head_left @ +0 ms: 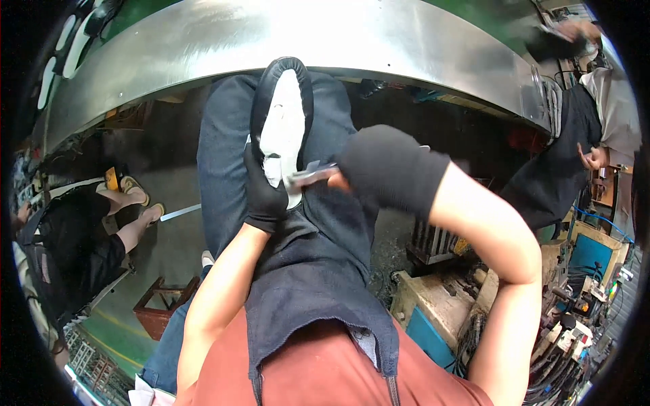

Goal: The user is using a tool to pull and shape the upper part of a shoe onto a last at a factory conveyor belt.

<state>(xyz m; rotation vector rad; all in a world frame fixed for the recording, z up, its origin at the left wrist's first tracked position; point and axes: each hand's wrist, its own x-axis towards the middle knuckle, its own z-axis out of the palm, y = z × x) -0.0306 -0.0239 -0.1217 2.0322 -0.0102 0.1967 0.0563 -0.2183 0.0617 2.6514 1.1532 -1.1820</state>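
Note:
A black shoe upper is stretched over a last, sole side up, with a white insole showing. It lies along my lap, its toe towards the metal bench. My left hand, in a black glove or sleeve, is closed around the left side of its heel end. My right hand, also covered in black, grips a metal hand tool that looks like pincers. The tool's head is at the right side of the heel end. The hand is slightly blurred, and the exact contact cannot be made out.
A curved metal bench runs across the far side. At the left sits another person near a brown stool; a further person is at the right. Machinery with cables stands beside me on the right. More shoes stand far left.

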